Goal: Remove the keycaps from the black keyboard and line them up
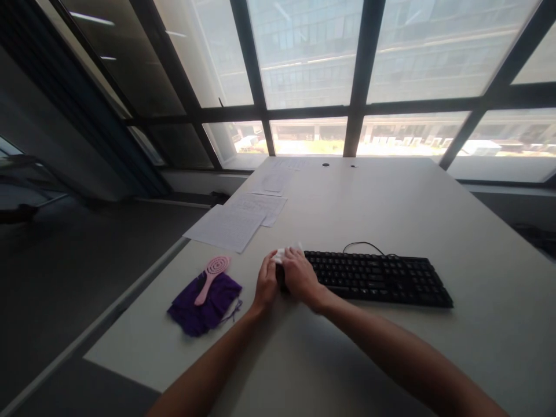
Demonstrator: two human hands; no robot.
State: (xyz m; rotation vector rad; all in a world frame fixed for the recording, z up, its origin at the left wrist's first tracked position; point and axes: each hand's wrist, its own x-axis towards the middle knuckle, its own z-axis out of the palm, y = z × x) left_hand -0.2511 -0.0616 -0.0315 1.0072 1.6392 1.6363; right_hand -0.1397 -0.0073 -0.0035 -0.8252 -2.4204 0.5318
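A black keyboard (pixel 369 278) lies flat on the white table, its left end partly covered by my hands. My left hand (pixel 266 281) is at that left end, fingers curled against its edge. My right hand (pixel 299 273) presses a crumpled white tissue (pixel 281 255) onto the keyboard's upper left corner, with the fingers closed over it. Some of the tissue pokes out above the knuckles. The keys beneath my right hand are hidden.
Left of my hands, a pink hairbrush (pixel 212 278) rests on a purple drawstring pouch (pixel 193 307). Printed paper sheets (pixel 228 226) lie along the table's left side. A black cable (pixel 365 243) loops behind the keyboard. Windows stand beyond the table's (pixel 369 202) far edge.
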